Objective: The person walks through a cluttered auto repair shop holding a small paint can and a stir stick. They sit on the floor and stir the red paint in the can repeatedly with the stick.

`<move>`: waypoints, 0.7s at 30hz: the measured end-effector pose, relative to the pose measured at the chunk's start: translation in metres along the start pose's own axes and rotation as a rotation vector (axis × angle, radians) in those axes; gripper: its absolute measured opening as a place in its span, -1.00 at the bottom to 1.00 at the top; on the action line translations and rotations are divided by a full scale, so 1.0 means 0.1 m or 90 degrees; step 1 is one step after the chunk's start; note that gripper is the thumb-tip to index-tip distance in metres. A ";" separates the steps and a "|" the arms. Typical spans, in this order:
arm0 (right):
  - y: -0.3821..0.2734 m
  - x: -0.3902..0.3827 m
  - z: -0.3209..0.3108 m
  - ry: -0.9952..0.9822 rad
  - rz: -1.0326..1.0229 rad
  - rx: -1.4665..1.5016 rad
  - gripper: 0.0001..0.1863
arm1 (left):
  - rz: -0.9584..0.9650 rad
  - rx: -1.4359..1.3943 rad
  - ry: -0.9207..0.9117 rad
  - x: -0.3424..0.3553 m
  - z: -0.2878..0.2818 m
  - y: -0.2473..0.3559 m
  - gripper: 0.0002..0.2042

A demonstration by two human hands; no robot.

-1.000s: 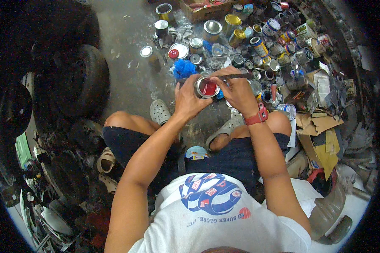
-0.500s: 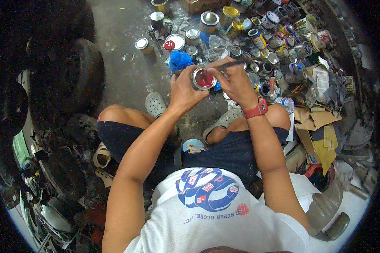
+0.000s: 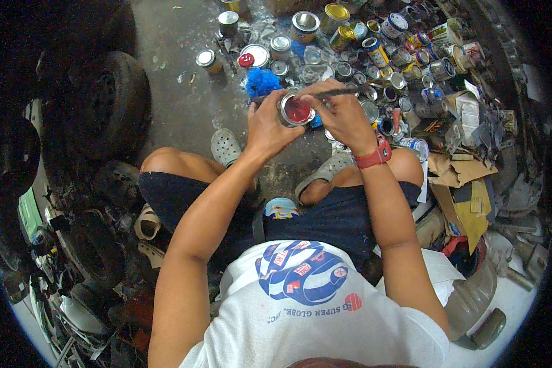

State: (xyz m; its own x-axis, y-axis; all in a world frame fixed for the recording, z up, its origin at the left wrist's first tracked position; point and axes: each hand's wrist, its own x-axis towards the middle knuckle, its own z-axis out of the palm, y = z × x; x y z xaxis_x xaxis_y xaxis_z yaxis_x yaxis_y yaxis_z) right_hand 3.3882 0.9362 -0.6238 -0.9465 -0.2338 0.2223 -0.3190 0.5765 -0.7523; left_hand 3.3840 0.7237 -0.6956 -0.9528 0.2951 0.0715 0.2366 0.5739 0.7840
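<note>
My left hand is wrapped round a small open metal can, tilted so its mouth faces me. Red paint shows inside. At the can's far rim, my right hand is closed round a dark stick-like tool, whose long end points right. The end near the can is hidden by my fingers. Another dark bit pokes out left of my left hand; I cannot tell whether it belongs to the same tool. Just beyond my left hand lies a crumpled blue plastic bag.
Many paint cans crowd the floor ahead and to the right. A red lid rests on a white-topped can. Tyres stand at the left. Torn cardboard is piled by my right knee. My clog-clad feet are below my hands.
My right hand has moved slightly left and up over the can's rim, and the tool with it. My left hand still holds the can in nearly the same place.
</note>
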 end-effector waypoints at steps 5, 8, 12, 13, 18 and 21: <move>-0.07 0.02 -0.06 -0.028 0.026 -0.040 -0.75 | -0.004 0.004 0.005 -0.01 -0.01 0.01 -0.15; -0.02 0.04 -0.04 0.032 -0.019 -0.023 -0.75 | 0.007 0.006 0.020 0.00 0.00 0.01 -0.14; -0.07 0.04 -0.03 0.091 -0.032 -0.088 -0.72 | -0.008 -0.008 0.013 0.03 -0.02 0.01 -0.15; -0.12 0.04 -0.05 0.099 -0.037 -0.133 -0.71 | -0.007 -0.012 0.017 0.03 -0.02 -0.01 -0.15; -0.11 0.03 -0.01 -0.025 0.086 -0.039 -0.69 | -0.003 0.003 0.018 0.01 -0.01 -0.01 -0.14; -0.13 0.01 -0.03 0.017 0.073 -0.059 -0.70 | -0.008 -0.002 0.017 0.01 0.00 0.00 -0.14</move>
State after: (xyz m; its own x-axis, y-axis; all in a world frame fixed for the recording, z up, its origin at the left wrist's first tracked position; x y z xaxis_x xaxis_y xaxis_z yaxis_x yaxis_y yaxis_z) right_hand 3.3918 0.9307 -0.6117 -0.9775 -0.1421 0.1560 -0.2110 0.6682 -0.7135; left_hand 3.3827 0.7239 -0.6954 -0.9605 0.2672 0.0780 0.2238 0.5747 0.7872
